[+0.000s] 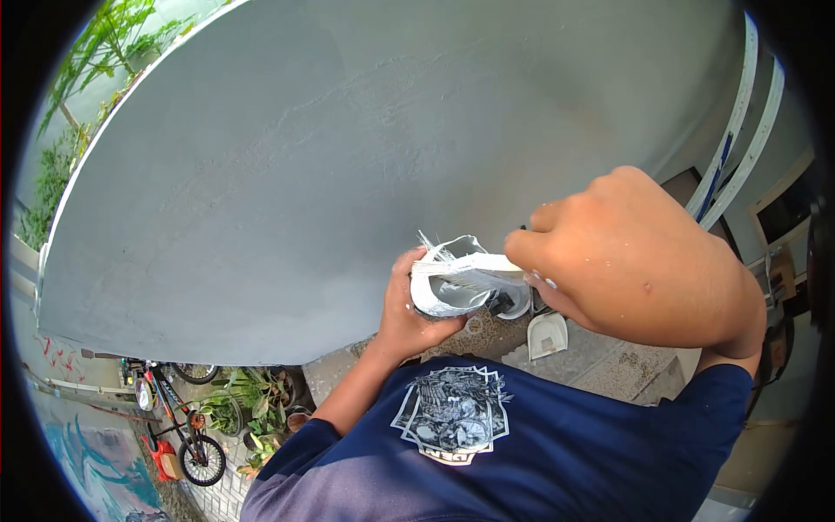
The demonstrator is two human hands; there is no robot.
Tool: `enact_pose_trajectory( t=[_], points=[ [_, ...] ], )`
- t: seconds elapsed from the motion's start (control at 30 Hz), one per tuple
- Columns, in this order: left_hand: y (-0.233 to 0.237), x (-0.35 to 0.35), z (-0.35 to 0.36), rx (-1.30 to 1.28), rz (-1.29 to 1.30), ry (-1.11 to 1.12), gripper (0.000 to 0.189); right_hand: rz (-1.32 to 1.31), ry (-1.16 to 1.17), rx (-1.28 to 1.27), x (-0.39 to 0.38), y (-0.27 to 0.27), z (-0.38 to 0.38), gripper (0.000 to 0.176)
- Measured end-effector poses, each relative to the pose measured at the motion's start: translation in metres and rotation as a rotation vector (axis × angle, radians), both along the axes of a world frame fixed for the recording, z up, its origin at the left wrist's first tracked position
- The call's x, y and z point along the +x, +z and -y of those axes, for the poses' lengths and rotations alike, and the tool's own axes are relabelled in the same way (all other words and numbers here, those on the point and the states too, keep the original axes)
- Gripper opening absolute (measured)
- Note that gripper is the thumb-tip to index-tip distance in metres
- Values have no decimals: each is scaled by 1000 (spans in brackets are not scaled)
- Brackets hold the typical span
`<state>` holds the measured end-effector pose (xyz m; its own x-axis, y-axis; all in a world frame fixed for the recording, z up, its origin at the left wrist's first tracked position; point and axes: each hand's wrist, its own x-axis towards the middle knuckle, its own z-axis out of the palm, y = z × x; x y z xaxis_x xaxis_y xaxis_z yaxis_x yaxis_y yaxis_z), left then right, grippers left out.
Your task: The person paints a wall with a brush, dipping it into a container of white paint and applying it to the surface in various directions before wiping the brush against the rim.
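Observation:
My left hand (406, 309) is wrapped round a small paint container (424, 291) whose rim and inside are coated white. A paintbrush (493, 264) with white-smeared bristles lies across the container's mouth, its bristles partly inside and partly over the far rim. My right hand (600, 252) is closed round the brush's handle end, to the right of the container. Small white specks dot the back of this hand. Its fingers hide most of the handle. Beyond both hands stands a broad grey wall (287, 174) with some rough patches.
A ladder (739, 113) stands at the right. Below the hands are a white dustpan (547, 336) and a white bucket (517, 304) on the floor. At the lower left are a bicycle (196, 435), potted plants (252, 391) and a red container (163, 459).

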<state>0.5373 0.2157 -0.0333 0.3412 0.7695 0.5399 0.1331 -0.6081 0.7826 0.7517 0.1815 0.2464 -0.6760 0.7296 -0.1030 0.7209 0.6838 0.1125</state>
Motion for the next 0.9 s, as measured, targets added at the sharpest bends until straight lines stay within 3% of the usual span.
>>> enact_pose_trajectory(
  t=[0.1, 0.2, 0.3, 0.4, 0.5, 0.57, 0.9],
  points=[
    [3, 5, 3, -10, 55, 11, 99, 179, 6, -85, -15, 9, -9, 11],
    [-2, 8, 2, -70, 113, -12, 99, 158, 46, -63, -27, 17, -9, 11],
    [-7, 6, 2, -103, 148, -18, 98, -31, 26, 79, -32, 26, -2, 12],
    [-2, 5, 2, -97, 144, -5, 99, 212, -93, -73, -24, 22, -11, 14],
    [-5, 4, 1, -109, 143, -22, 100, 208, 13, -11, -31, 24, -12, 12],
    [-7, 4, -1, -122, 151, -43, 100, 73, 108, 13, -33, 21, -14, 8],
    [11, -2, -2, -70, 41, -106, 98, 206, 146, -102, -51, 12, -34, 3]
  ],
)
